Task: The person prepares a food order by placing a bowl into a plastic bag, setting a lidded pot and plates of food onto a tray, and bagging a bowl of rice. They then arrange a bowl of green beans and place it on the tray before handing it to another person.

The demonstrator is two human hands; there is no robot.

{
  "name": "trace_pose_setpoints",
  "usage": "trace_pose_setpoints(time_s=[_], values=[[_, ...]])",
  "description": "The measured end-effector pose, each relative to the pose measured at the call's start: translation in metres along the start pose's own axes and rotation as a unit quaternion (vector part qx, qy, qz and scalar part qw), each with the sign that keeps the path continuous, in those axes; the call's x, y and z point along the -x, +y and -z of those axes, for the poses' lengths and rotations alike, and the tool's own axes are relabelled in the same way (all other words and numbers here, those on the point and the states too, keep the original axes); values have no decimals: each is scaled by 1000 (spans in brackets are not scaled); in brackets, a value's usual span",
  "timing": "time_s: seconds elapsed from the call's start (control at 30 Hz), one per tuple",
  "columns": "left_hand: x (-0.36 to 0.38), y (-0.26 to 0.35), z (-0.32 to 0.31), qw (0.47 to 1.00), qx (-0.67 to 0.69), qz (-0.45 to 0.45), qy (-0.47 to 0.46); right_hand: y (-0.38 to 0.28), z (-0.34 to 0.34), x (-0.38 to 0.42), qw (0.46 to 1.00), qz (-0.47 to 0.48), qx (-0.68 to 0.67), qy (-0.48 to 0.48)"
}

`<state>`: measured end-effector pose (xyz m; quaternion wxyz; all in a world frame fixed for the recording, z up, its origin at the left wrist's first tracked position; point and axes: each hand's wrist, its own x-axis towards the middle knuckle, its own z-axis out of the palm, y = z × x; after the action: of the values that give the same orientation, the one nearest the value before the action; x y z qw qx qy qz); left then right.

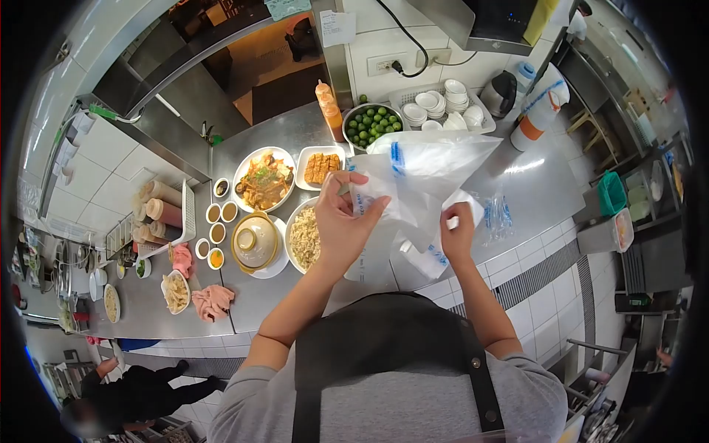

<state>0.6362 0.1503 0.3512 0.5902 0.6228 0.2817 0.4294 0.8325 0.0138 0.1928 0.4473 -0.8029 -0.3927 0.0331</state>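
Note:
A thin, translucent plastic bag (417, 196) with blue print is spread in front of me, above the counter. At its left side my left hand (347, 225) grips the film, with thumb and forefinger curved apart against it. My right hand (458, 232) is closed on the bag's lower right part, its fingertips partly hidden by white film. More folded bags (427, 258) with blue print lie under the bag, by the counter's near edge. Close by my left hand is a plate of fried rice (303, 238), partly covered by that hand.
Left stand a lidded clay pot (255, 241), a noodle dish (264, 179), sauce cups (217, 233) and pink cloths (213, 302). Behind are sliced fried food (322, 168), a bowl of limes (373, 127), a sauce bottle (329, 111) and a spray bottle (538, 122). Another person (148, 395) stands lower left.

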Motion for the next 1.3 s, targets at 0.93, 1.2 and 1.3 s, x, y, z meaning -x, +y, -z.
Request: trace_pose_setpoints(time_s=[0.93, 1.2, 1.3], values=[[25, 64, -13, 680, -284, -592, -327, -133, 129, -53, 907, -72, -373, -181], [15, 49, -35, 680, -272, -635, -244, -212, 166, -15, 924, 247, -222, -192], [4, 52, -25, 690, -268, -619, -263, -180, 170, -35, 917, 236, -74, -313]])
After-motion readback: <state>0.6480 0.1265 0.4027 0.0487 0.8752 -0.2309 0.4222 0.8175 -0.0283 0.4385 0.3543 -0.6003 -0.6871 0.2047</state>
